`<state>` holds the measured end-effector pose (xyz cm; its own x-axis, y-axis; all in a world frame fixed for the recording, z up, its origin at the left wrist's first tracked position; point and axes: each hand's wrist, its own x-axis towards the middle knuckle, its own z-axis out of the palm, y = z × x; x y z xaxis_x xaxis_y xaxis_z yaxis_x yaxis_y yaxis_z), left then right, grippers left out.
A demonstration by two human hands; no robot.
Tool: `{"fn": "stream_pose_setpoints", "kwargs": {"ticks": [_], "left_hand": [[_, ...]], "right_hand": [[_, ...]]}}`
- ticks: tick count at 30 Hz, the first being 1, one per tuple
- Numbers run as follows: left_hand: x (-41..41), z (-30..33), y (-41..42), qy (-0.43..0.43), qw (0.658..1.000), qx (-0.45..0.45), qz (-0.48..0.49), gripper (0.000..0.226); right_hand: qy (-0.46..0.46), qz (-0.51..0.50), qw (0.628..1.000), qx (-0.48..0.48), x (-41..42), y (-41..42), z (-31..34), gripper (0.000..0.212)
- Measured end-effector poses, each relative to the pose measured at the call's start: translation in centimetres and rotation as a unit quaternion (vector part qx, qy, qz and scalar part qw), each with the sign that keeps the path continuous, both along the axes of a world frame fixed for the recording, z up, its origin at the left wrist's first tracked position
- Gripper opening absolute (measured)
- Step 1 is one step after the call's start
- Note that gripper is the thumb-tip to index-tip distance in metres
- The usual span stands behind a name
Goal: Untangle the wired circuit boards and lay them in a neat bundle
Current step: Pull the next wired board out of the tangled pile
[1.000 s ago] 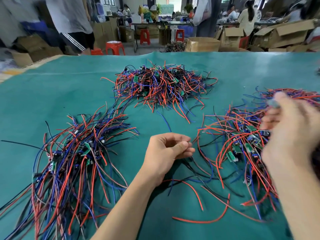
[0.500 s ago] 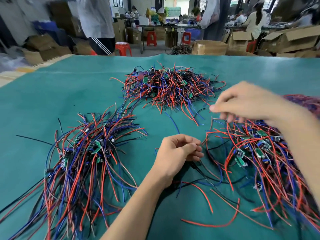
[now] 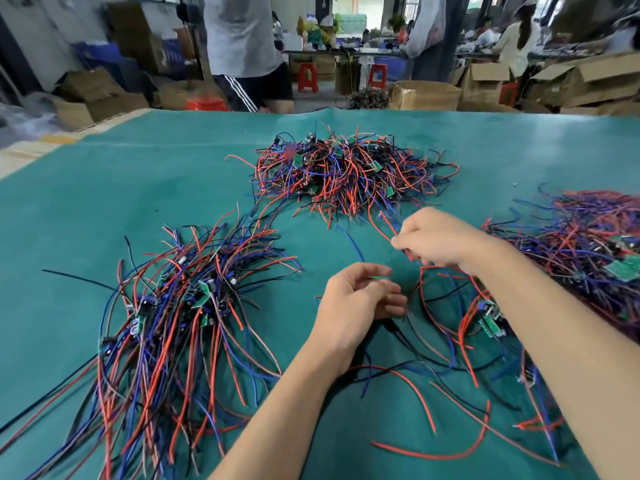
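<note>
Left hand curled, fingers pinching — right hand pinching just beyond it

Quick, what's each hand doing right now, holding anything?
Left hand: fingers curled, gripping a small green circuit board with its wires.
Right hand: fingers pinching a red wire.

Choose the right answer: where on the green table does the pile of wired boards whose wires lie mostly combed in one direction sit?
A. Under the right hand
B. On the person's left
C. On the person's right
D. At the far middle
B: the combed pile lies on the person's left, its wires running mostly toward the near edge, while the far middle pile and the right pile are tangled heaps.
</note>
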<state>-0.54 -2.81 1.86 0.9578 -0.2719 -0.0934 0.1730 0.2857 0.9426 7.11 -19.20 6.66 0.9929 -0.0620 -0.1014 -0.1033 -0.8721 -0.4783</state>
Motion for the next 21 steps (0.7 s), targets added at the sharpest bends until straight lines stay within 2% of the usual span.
{"fn": "stream_pose_setpoints", "kwargs": {"ticks": [4, 8, 11, 15, 18, 21], "left_hand": [[0.2, 0.4, 0.0, 0.027, 0.999, -0.043, 0.009, 0.018], [0.1, 0.0, 0.0, 0.006, 1.000, -0.008, -0.006, 0.021], [0.1, -0.3, 0.1, 0.001, 1.000, -0.013, -0.016, 0.016], [0.3, -0.3, 0.2, -0.001, 0.999, -0.033, -0.013, 0.016], [0.2, -0.4, 0.2, -0.010, 0.999, -0.010, -0.035, 0.019], [0.0, -0.6, 0.2, -0.046, 0.997, 0.022, -0.062, 0.022]], "right_hand": [[-0.029, 0.060, 0.985, 0.162, -6.6, 0.8, 0.9, 0.030], [-0.030, 0.150, 0.973, 0.174, -11.4, 2.5, -0.8, 0.024], [-0.020, 0.159, 0.967, 0.201, -11.9, 2.6, -1.9, 0.027], [-0.090, 0.074, 0.952, 0.285, -11.4, 1.4, -2.2, 0.030], [-0.170, -0.041, 0.941, 0.290, -10.7, 0.5, -2.9, 0.030], [-0.139, -0.066, 0.925, 0.347, -10.5, 0.7, -3.4, 0.032]]}}
